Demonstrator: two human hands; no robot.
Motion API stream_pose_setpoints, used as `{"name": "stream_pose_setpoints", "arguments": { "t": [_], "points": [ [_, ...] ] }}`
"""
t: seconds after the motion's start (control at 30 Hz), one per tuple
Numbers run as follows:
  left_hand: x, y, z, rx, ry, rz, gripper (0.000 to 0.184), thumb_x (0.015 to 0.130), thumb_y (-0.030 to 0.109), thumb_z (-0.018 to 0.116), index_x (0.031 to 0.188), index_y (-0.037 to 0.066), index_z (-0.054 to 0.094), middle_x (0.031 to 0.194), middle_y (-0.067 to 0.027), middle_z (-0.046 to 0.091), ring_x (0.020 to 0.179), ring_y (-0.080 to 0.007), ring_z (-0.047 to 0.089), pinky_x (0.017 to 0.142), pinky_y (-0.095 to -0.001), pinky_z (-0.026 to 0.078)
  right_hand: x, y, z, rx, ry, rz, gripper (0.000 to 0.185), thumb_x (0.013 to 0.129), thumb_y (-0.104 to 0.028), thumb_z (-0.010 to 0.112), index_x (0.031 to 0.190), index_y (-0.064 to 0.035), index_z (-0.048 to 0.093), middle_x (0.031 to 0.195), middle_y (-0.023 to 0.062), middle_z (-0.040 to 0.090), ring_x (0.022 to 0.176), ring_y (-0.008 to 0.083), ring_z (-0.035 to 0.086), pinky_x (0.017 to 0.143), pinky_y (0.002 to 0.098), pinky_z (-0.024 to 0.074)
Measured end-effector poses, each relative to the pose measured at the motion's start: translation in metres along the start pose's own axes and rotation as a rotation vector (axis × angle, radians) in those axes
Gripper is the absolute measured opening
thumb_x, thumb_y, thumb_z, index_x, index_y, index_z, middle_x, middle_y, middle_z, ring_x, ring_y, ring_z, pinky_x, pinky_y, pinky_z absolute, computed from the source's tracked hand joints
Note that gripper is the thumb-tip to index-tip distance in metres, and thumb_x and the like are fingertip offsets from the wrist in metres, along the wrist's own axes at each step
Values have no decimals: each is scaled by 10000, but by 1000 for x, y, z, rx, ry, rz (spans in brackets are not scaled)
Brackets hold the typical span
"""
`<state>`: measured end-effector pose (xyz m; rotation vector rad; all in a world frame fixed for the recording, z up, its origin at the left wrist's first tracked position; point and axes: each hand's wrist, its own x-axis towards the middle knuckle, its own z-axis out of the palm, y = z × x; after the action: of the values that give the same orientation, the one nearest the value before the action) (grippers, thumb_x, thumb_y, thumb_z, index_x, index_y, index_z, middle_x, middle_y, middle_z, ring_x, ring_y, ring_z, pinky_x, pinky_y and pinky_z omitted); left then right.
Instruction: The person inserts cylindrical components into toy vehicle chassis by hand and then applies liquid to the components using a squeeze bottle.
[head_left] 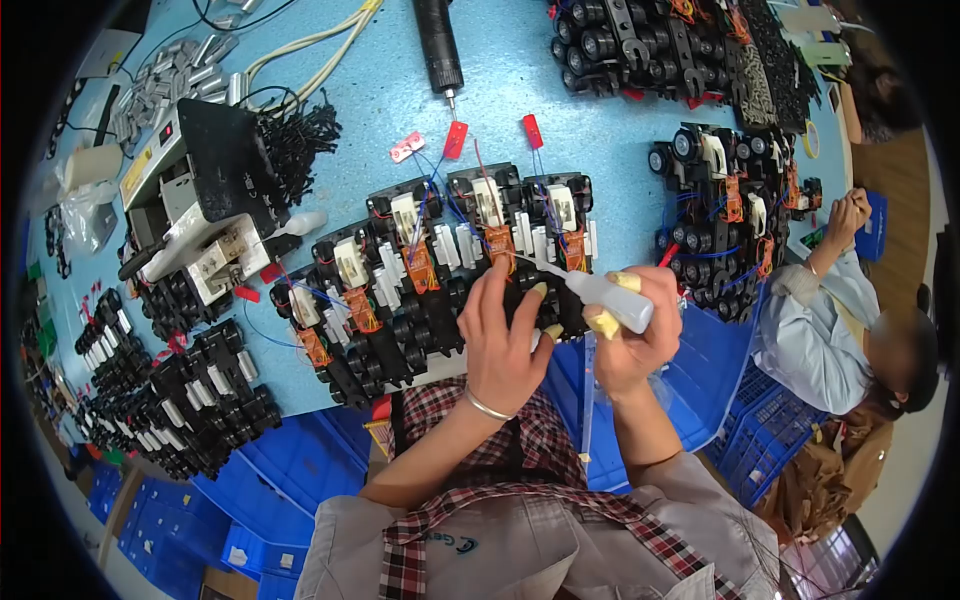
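My right hand (640,330) is closed around a white squeeze bottle (610,299) with a thin nozzle. The bottle is tilted, and its tip points left at an orange circuit board (499,240) on a toy car chassis (487,200). My left hand (505,345) rests over the same chassis, fingers apart, the index fingertip by the lower edge of the board. Yellow covers sit on several of my fingertips. More chassis with orange boards and silver cylinders stand side by side in the row, and some have wires leading to small red pieces (456,140).
A black electric screwdriver (438,50) points toward the row. At left stand a black-and-white machine (215,210) and a pile of metal cylinders (170,85). Stacked chassis (725,220) lie at right, near a co-worker (825,320). Blue crates (690,375) are below the table edge.
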<state>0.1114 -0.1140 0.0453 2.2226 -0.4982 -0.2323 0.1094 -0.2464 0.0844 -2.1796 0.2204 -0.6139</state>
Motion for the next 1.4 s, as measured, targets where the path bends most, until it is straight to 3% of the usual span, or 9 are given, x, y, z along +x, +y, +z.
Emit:
{"name": "stream_pose_setpoints", "arguments": {
  "t": [0.2, 0.3, 0.43, 0.87, 0.97, 1.07, 1.23, 1.33, 1.4],
  "points": [
    [-7, -6, 7, 37, -38, 16, 489, 638, 83, 628, 1102, 38, 480, 1321, -222, 277, 1185, -378, 297, 875, -446, 287, -5, -4, 22, -59, -59, -82, 297, 613, -87, 730, 844, 9, 568, 754, 111, 569, 648, 216, 533, 565, 275, 432],
    [-7, -8, 8, 22, -43, 18, 453, 679, 102, 607, 1097, 5, 462, 1309, -210, 276, 1202, -378, 269, 909, -454, 257, -8, -2, 28, -83, -54, -119, 312, 598, -85, 736, 846, 4, 569, 748, 117, 580, 643, 226, 538, 558, 287, 437],
    [-7, -9, 5, 20, -67, 1, 478, 668, 101, 615, 1120, 50, 470, 1337, -224, 253, 1203, -383, 277, 876, -454, 286, -6, -5, 31, -103, -73, -105, 322, 591, -78, 737, 853, 5, 568, 751, 117, 579, 652, 225, 541, 561, 288, 441],
    [-16, -3, -17, -48, -114, 3, 390, 677, 112, 613, 1054, 53, 532, 1330, -243, 246, 1195, -394, 275, 904, -459, 279, -7, -16, 23, -130, -121, -59, 326, 596, -79, 740, 860, 8, 569, 753, 111, 562, 647, 216, 533, 546, 280, 419],
    [-22, -9, -26, -29, -65, 11, 463, 610, 72, 660, 1050, 23, 523, 1331, -248, 226, 1179, -415, 280, 903, -464, 295, -8, -16, 24, -135, -139, -54, 328, 599, -85, 745, 860, 7, 570, 753, 112, 560, 650, 210, 532, 550, 273, 417],
    [-25, -20, -39, -24, 4, -72, 470, 614, 65, 658, 1059, 21, 513, 1334, -246, 225, 1177, -408, 287, 906, -457, 300, -5, -19, 23, -94, -116, -89, 352, 556, 13, 707, 875, 17, 559, 787, 136, 550, 641, 218, 548, 523, 274, 437],
    [-21, -35, -51, -73, 99, -190, 483, 627, 58, 653, 1081, 20, 491, 1336, -240, 227, 1170, -396, 301, 892, -431, 324, -3, -23, 35, -49, -105, -92, 370, 553, 25, 706, 888, 21, 548, 781, 135, 546, 643, 216, 543, 520, 274, 434],
    [-19, -38, -50, -95, 81, -182, 489, 627, 50, 652, 1085, 16, 483, 1336, -238, 228, 1167, -393, 304, 884, -423, 332, -4, -20, 47, -25, -94, -58, 340, 605, -119, 760, 857, 8, 569, 779, 116, 557, 664, 202, 531, 555, 260, 412],
    [-20, -39, -51, -111, 71, -180, 492, 627, 46, 651, 1087, 14, 480, 1336, -237, 228, 1166, -392, 306, 880, -420, 336, -3, -20, 51, -22, -100, -52, 340, 606, -118, 759, 856, 9, 568, 777, 116, 555, 664, 202, 530, 554, 260, 411]
  ]
}}
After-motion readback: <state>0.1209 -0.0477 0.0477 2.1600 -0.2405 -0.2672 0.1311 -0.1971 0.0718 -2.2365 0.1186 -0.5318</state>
